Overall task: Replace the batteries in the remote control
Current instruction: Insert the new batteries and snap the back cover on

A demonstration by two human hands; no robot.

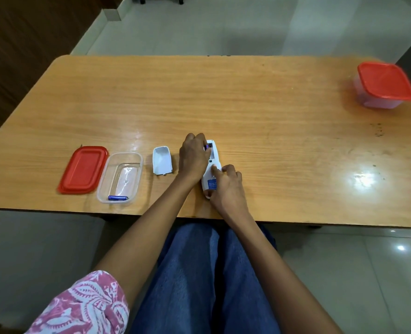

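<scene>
A white remote control (211,169) lies face down on the wooden table (247,104), its battery bay uncovered at the far end. My left hand (192,157) pinches a blue battery (206,147) at the bay's far left corner. My right hand (226,186) holds the remote's near end, forefinger pressing on its back. The white battery cover (162,160) lies inside up, just left of my left hand. One more blue battery (118,197) rests in a clear open box (137,174).
A red lid (82,169) lies left of the clear box. A closed clear container with a red lid (385,84) stands at the far right corner. The table's near edge runs just below my wrists.
</scene>
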